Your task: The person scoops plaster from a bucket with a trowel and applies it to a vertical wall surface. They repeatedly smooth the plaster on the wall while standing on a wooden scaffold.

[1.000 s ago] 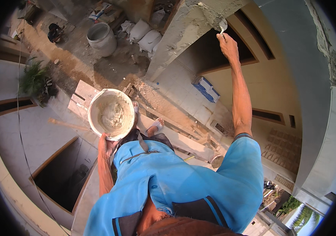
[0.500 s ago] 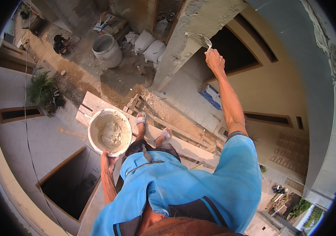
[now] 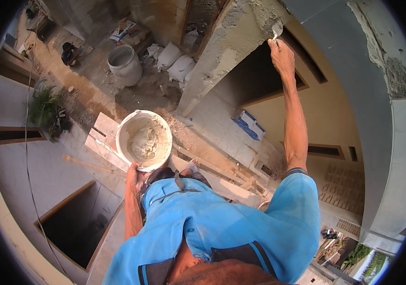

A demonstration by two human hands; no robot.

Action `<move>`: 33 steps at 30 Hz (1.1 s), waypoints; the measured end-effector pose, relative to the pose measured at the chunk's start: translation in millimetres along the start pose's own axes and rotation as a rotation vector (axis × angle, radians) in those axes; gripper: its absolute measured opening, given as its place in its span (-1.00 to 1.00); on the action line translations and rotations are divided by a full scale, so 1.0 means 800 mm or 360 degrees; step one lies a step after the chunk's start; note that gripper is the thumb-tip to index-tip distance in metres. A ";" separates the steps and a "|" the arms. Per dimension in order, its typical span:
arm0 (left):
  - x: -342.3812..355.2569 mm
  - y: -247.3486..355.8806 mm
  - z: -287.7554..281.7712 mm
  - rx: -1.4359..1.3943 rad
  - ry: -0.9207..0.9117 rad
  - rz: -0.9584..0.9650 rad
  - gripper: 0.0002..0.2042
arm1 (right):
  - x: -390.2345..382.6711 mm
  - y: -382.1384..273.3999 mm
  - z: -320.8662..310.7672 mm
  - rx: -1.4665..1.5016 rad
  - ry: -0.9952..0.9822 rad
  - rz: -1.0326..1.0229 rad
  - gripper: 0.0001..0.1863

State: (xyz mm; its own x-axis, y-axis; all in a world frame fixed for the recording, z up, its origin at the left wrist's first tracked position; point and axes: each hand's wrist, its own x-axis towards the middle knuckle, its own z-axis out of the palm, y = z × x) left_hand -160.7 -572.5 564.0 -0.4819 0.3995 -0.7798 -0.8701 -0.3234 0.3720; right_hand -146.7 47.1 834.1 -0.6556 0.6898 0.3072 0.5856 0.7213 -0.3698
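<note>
My left hand (image 3: 136, 178) grips the near rim of a white bucket (image 3: 120, 142), its fingers partly hidden under it. Grey-white wet mortar (image 3: 147, 143) lies inside, smeared up the walls. With my right arm stretched out to the far right, my right hand (image 3: 282, 56) is closed round the handle of a trowel (image 3: 276, 32). The trowel's blade is against the rough, part-plastered face of a concrete beam (image 3: 241, 35); its edge is hard to make out there.
I stand on a wooden plank (image 3: 212, 181) high above the ground. Below are a large drum (image 3: 126, 66), white sacks (image 3: 174, 61), a blue-and-white box stack (image 3: 248, 124) and a crouching person (image 3: 70, 54). A cable (image 3: 28, 156) hangs at left. A grey wall (image 3: 340, 61) rises at right.
My right hand has moved the trowel farther up and right along the beam. The bucket in my left hand has risen a little and shifted right, covering one of my feet.
</note>
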 end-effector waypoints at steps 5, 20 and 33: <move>-0.005 -0.011 0.008 0.0032 0.0040 0.0017 -0.59 | -0.035 0.070 0.140 0.0041 -0.0217 0.0165 -0.54; -0.039 -0.013 0.083 0.0362 0.0211 0.0443 -0.50 | -0.328 -0.028 0.119 0.1062 -0.0983 0.0381 -0.56; -0.004 -0.040 0.145 0.0867 -0.0156 0.0736 -0.43 | -0.386 -0.164 0.088 0.0080 -0.1007 -0.0586 -0.74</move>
State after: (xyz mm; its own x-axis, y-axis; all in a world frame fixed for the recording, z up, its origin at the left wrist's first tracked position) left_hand -143.6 -463.9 613.3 -0.7981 0.4087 -0.4427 -0.4907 -0.0147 0.8712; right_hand -54.3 -265.1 726.1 -0.9644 0.2245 -0.1400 0.2619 0.8851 -0.3847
